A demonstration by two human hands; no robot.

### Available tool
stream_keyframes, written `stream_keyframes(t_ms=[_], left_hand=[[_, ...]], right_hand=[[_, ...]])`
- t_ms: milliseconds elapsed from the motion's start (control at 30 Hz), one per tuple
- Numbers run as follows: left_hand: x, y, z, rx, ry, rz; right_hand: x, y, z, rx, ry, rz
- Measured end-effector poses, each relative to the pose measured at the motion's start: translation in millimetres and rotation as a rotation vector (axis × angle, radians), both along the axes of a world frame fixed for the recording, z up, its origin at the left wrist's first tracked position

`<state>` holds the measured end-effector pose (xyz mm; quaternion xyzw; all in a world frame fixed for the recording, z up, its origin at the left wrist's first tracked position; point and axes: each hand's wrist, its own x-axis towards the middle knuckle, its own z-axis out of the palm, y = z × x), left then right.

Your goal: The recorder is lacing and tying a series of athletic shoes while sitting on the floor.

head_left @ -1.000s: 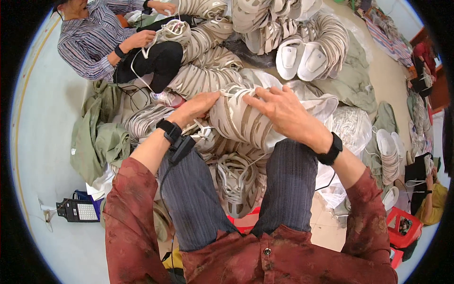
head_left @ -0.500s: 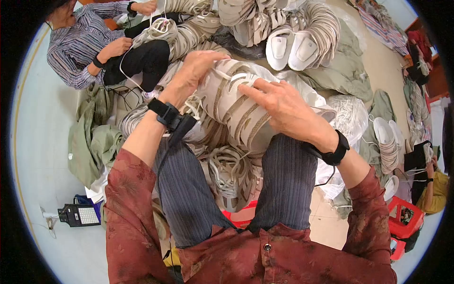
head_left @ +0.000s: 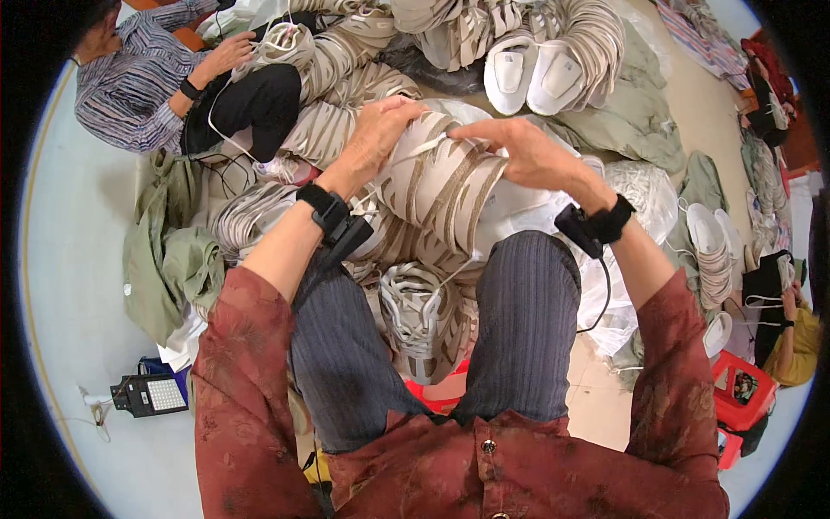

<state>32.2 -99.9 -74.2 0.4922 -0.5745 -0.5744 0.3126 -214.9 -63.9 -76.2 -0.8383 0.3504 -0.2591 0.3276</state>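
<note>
A curved stack of beige and tan shoe uppers (head_left: 441, 186) lies against my knees, nested one in another. My left hand (head_left: 380, 138) is closed over the far left edge of the top upper, its fingertips partly hidden. A white shoelace (head_left: 421, 149) runs across that upper toward my right hand (head_left: 532, 156). There my right index finger and thumb appear to pinch the lace close to the upper's edge; the other fingers curl out of sight. Between my knees rests a laced shoe upper (head_left: 417, 316), its white laces criss-crossed.
More stacked uppers (head_left: 346, 86) lie beyond my left hand. White-lined uppers (head_left: 553, 78) stand in an arched row at the far side. Clear plastic wrapping (head_left: 644, 203) lies to the right. A person in a striped shirt (head_left: 151, 78) handles laces at far left; another in yellow (head_left: 795, 346) sits right.
My right hand has lifted off the top upper and shifted right, its fingers now at the lace. My left hand has moved slightly right and down, and the stack has turned a little.
</note>
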Motion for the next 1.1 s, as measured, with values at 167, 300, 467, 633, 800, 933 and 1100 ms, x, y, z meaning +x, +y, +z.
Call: stream_keyframes(t_ms=[167, 300, 467, 633, 800, 933, 1100], left_hand=[[15, -18, -27, -0.143, -0.265, -0.017], [31, -4, -24, -0.717, -0.697, -0.108], [42, 44, 15, -0.859, -0.793, 0.043], [61, 133, 37, -0.721, -0.665, -0.065], [88, 212, 49, -0.373, -0.526, -0.005], [106, 263, 67, -0.25, -0.488, 0.081], [133, 311, 68, -0.127, -0.233, 0.217]], right_hand=[[4, -20, -16, -0.001, 0.056, -0.034], [9, -16, -18, -0.24, 0.182, -0.113], [-1, 4, -1, -0.293, 0.247, -0.077], [12, 55, 47, -0.405, 0.419, -0.181], [58, 120, 73, -0.225, 0.122, 0.093], [90, 125, 66, -0.002, 0.293, 0.311], [128, 108, 26, 0.084, 0.615, 0.272]])
